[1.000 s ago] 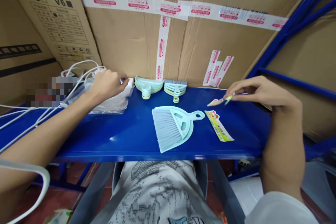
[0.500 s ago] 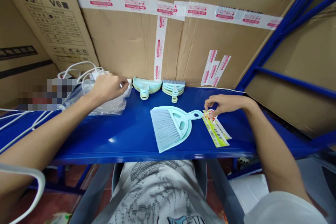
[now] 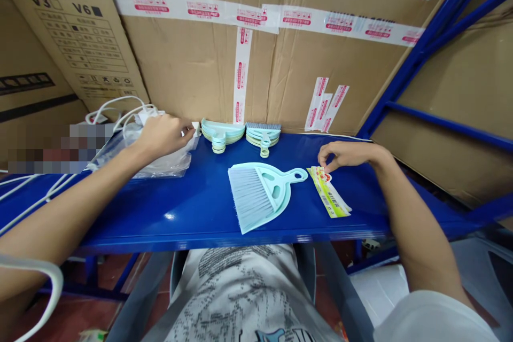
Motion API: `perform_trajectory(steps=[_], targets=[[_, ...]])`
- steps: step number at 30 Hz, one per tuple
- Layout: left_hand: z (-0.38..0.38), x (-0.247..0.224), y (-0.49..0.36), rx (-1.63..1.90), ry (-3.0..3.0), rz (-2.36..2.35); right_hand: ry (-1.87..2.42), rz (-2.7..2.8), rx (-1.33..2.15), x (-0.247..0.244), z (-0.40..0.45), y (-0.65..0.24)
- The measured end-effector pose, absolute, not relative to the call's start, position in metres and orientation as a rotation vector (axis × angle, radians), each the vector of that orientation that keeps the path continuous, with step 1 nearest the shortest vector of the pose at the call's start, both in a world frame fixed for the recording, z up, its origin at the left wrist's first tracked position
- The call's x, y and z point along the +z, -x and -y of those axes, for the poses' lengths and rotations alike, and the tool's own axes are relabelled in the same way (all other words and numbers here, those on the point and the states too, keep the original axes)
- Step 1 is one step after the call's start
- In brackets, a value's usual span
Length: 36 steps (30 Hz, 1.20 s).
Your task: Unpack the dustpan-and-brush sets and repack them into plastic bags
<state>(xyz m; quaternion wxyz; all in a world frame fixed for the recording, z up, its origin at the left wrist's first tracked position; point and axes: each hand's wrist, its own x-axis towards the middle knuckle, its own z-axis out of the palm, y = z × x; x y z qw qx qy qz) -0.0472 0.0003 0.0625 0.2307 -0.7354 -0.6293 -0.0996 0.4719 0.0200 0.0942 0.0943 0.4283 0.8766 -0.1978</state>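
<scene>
A light-blue dustpan with a brush (image 3: 260, 192) nested on it lies flat on the blue table (image 3: 192, 197), bristles to the left and handle to the right. Beside that handle, my right hand (image 3: 347, 155) pinches the top of yellow-green printed cards (image 3: 331, 197), which look like a few overlapping ones. My left hand (image 3: 166, 133) hovers over clear plastic bags (image 3: 168, 163), its fingers curled together; whether anything is between them is hidden. Just right of it stands a stack of dustpans (image 3: 223, 133), with a stack of brushes (image 3: 263, 136) alongside.
Large cardboard (image 3: 192, 64) with printed tape walls off the back. White cables (image 3: 120, 107) run over the left end, and another white cable loop (image 3: 56, 278) hangs at lower left. A blue metal frame (image 3: 420, 64) rises on the right.
My right hand has shifted slightly right at the cards' top, and the cards' lower end has moved a little up. The left hand stays nearly in place; the view has shifted slightly.
</scene>
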Motion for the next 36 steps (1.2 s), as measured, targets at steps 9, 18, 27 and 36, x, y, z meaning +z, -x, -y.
perform_trajectory(steps=[9,18,27,36], targets=[[0.004,0.066,0.043,-0.234,2.03,1.788,-1.396,-2.586,-0.607,0.084,-0.026,-0.466],[-0.002,0.059,0.049,-0.311,2.065,1.74,-1.486,-2.531,-0.209,0.074,-0.004,-0.435],[0.004,0.061,0.039,-0.32,2.069,1.667,-1.648,-2.525,-0.026,0.07,0.001,-0.418],[0.026,0.057,0.013,-0.433,2.397,1.297,-0.771,-3.088,-0.653,0.08,0.036,-0.378]])
